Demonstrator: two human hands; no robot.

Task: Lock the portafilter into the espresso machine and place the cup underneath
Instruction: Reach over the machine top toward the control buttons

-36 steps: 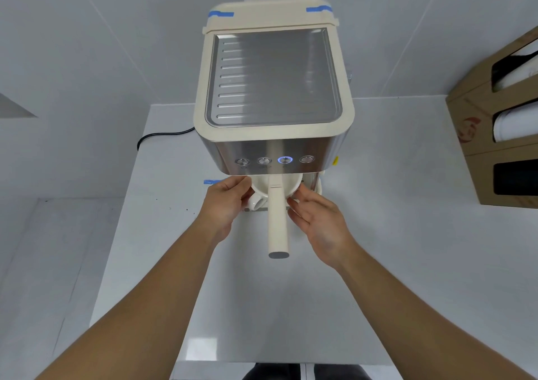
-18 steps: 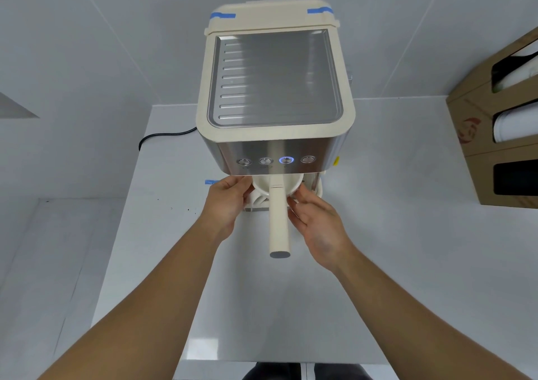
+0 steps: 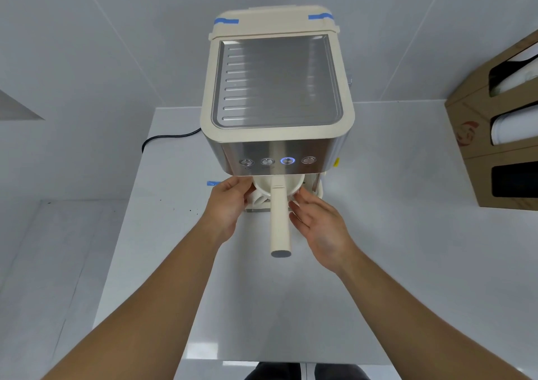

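Note:
A cream and steel espresso machine [image 3: 276, 88] stands at the back of the white table [image 3: 407, 234]. Its cream portafilter [image 3: 280, 222] sits under the front panel, handle pointing straight toward me. A white cup [image 3: 260, 199] stands on the drip tray beneath it, mostly hidden by the portafilter. My left hand [image 3: 230, 205] curls against the cup's left side. My right hand [image 3: 317, 222] is at the cup's right side, fingers spread and fingertips near the rim.
One button [image 3: 287, 160] on the panel glows blue. A cardboard box [image 3: 471, 135] with cut-out slots stands at the right. A black power cord [image 3: 163, 138] runs off the table's left edge. Blue tape [image 3: 212, 183] marks the table beside the machine.
Almost nothing differs. Both hands stay at the cup's sides; the right hand's fingers have spread a little.

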